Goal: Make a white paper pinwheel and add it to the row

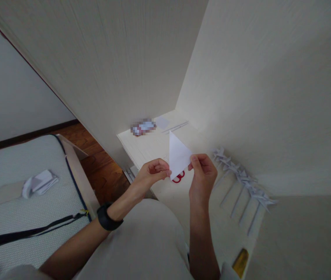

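A white sheet of paper (178, 154), folded into a triangle, is held up between both hands above the desk. My left hand (155, 171) pinches its lower corner between thumb and fingers. At the right corner, my right hand (203, 169) grips the paper the same way. Below it, the red handles of scissors (178, 177) show on the desk, their blades not visible. Several paper pinwheels (242, 177) on thin sticks lie in a row to the right of my right hand.
On the desk (142, 149) at the back lie a blurred-out item (143, 127), a small paper square (162, 123) and thin white sticks (177, 127). A yellow object (240, 262) sits near the front right. Walls enclose the desk; a mattress (37, 155) with papers (42, 182) is at left.
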Available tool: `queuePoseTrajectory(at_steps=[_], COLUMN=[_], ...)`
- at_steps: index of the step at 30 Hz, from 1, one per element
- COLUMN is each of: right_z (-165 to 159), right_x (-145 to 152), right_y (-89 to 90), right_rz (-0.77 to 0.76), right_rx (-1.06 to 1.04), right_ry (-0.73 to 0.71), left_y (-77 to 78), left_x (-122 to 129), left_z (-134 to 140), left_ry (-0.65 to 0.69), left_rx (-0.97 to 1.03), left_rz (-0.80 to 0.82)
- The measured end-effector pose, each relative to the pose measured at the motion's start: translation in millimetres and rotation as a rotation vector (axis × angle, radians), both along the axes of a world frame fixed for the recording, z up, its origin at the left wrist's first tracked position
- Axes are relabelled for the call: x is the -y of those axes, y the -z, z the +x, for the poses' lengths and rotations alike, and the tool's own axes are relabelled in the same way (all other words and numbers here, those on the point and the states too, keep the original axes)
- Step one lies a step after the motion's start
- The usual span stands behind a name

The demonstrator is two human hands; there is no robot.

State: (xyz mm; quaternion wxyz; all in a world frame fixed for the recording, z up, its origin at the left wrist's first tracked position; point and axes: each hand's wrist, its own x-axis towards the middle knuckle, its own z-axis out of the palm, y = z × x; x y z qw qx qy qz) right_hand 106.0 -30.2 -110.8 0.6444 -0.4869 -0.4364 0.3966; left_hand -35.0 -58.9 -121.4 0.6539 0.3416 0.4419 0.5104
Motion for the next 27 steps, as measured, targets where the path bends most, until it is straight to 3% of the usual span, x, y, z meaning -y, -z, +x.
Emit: queuePoseTrajectory(at_steps=[27], right_z=[-2.1], right_x=[-1.7], right_y=[-3.3], right_rz=[0.078], right_rx=[-0.069], right_ry=[0.033], left_y=[-5.4], left_x=[3.8], left_z=[-0.9], left_ry=[0.029], left_rx=[0.009], left_rz=[-0.024])
